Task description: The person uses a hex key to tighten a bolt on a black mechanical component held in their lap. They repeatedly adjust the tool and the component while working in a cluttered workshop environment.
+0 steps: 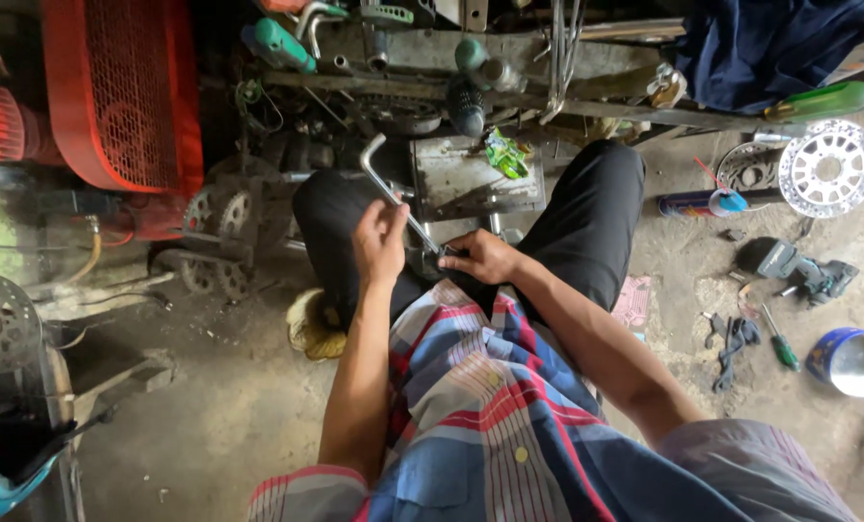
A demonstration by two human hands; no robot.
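Observation:
My left hand (380,242) is closed around the shaft of a bent metal wrench (378,172), whose angled end sticks up and to the left. The wrench's lower end reaches down to a small dark part between my knees. My right hand (483,256) grips that dark part (430,261), mostly hiding it. Both hands sit over my lap, between my legs in black trousers (591,208). Just beyond them lies a worn grey metal box (471,179).
A red wire-mesh machine guard (123,92) stands at the left, with sprockets (221,215) below it. Green-handled tools (282,43) lie on a cluttered rack ahead. On the right floor are a silver brake disc (828,166), a spray can (693,203), pliers (732,343), a screwdriver (780,340) and a blue tin (852,361).

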